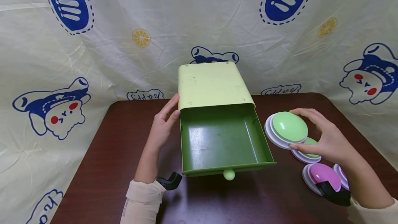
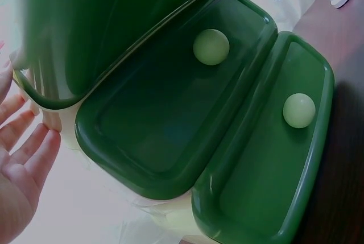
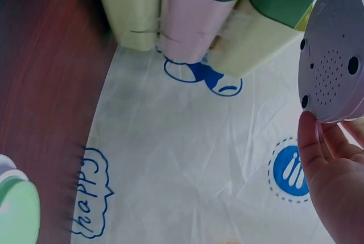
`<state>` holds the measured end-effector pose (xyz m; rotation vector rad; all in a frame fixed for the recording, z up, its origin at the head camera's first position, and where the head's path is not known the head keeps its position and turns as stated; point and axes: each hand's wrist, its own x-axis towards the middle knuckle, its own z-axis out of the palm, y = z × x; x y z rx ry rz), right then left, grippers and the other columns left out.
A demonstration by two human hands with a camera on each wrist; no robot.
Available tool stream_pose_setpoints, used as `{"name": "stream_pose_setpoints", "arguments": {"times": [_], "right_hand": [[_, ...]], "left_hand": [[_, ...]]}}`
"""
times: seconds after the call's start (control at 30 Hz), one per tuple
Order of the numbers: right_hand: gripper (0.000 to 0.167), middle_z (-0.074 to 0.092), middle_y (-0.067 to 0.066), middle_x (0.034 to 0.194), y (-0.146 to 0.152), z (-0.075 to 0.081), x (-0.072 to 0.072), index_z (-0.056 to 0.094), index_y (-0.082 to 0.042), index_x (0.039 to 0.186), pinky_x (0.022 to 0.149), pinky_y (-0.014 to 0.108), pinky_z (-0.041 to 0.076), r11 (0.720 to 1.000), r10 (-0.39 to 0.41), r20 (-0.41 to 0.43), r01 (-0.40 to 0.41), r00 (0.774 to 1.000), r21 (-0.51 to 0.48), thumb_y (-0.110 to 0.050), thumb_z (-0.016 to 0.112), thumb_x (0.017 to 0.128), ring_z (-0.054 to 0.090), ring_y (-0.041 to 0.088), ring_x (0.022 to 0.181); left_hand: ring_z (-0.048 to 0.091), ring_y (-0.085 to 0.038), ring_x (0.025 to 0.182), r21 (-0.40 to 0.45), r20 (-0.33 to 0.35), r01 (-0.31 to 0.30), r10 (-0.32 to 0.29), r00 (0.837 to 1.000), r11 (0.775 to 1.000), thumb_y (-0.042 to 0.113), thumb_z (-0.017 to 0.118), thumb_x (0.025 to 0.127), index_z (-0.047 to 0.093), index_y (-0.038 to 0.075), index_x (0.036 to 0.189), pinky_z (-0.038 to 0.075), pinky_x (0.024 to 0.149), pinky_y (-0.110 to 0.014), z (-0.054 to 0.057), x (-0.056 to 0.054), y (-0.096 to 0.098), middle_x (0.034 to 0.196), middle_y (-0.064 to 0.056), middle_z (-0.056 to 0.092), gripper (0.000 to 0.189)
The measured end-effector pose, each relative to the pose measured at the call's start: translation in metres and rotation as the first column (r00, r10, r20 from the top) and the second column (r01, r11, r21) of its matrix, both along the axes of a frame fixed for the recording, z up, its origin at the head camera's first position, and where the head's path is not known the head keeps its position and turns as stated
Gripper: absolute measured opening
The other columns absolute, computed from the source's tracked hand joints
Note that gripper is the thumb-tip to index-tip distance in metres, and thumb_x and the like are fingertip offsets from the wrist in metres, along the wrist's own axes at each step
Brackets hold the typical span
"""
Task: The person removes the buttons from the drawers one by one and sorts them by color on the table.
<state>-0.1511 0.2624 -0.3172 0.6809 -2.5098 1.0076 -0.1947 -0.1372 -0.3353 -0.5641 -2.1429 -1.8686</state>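
My right hand (image 1: 326, 137) grips a green dome-topped buzzer button (image 1: 290, 126) by its white rim, raised above the table. In the right wrist view its round underside (image 3: 333, 56) shows small holes and dark feet. A second green button (image 1: 312, 147) lies partly hidden behind it. Left of centre, my left hand (image 1: 162, 124) has its fingers extended against the side of a small drawer cabinet (image 1: 214, 84). The cabinet's green top drawer (image 1: 217, 137) is pulled out, with a round knob (image 1: 229, 174) in front. Two lower drawers (image 2: 176, 102) are closed in the left wrist view.
A pink button (image 1: 325, 176) and a purple one (image 1: 341, 176) lie near my right forearm, partly covered by the black wrist strap (image 1: 334, 193). Everything stands on a dark brown table (image 1: 124, 141). A printed white sheet (image 1: 199, 16) hangs behind.
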Motion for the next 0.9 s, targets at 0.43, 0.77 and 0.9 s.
{"name": "stream_pose_setpoints", "arguments": {"times": [0.43, 0.77, 0.9], "right_hand": [[0.080, 0.045, -0.007, 0.116, 0.022, -0.015, 0.000, 0.050, -0.007, 0.123, 0.080, 0.004, 0.028, 0.995, -0.094, 0.057, 0.095, 0.994, -0.028, -0.001, 0.085, 0.052, 0.037, 0.003, 0.103], [0.076, 0.040, -0.008, 0.115, 0.038, -0.034, -0.003, 0.045, -0.008, 0.126, 0.072, 0.001, 0.031, 0.976, -0.211, 0.131, 0.216, 0.969, -0.024, -0.009, 0.083, 0.060, 0.037, 0.004, 0.097], [0.077, 0.038, -0.004, 0.116, 0.045, -0.041, -0.004, 0.042, -0.006, 0.128, 0.072, 0.000, 0.033, 0.970, -0.232, 0.166, 0.240, 0.959, -0.034, -0.010, 0.082, 0.062, 0.037, 0.004, 0.096]], "left_hand": [[0.027, -0.008, 0.128, -0.003, -0.009, -0.003, 0.003, 1.000, 1.000, 0.006, 0.050, 0.092, 0.039, 0.001, 0.134, 0.022, 0.104, -0.028, 0.000, 0.000, 0.001, 0.140, -0.007, 0.034, 0.044], [0.028, -0.008, 0.128, 0.007, -0.014, -0.001, 0.001, 1.000, 1.000, 0.005, 0.050, 0.092, 0.039, 0.001, 0.134, 0.023, 0.103, -0.027, 0.000, 0.000, 0.001, 0.140, -0.006, 0.035, 0.044], [0.028, -0.007, 0.128, 0.009, -0.010, -0.002, 0.002, 1.000, 1.000, 0.005, 0.050, 0.092, 0.040, 0.001, 0.134, 0.023, 0.103, -0.027, 0.000, 0.000, 0.001, 0.140, -0.006, 0.035, 0.044]]}}
